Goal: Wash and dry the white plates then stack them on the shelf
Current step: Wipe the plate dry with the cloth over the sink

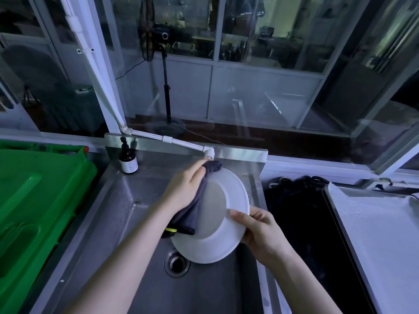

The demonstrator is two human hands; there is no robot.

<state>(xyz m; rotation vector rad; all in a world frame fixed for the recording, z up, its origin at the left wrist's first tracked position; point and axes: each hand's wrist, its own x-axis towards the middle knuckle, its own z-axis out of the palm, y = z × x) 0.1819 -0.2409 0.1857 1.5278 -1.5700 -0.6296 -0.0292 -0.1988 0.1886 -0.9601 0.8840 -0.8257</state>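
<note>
A white plate is held tilted over the steel sink, its face turned toward me. My right hand grips its right rim, thumb on the face. My left hand is closed on a dark grey cloth pressed against the plate's upper left rim; the cloth hangs down across the plate's left side. No other plate is in view.
The sink drain lies below the plate. A brown pump bottle stands at the sink's back left corner. A white pipe tap ends just above the plate. A green bin is left, a steel tray right.
</note>
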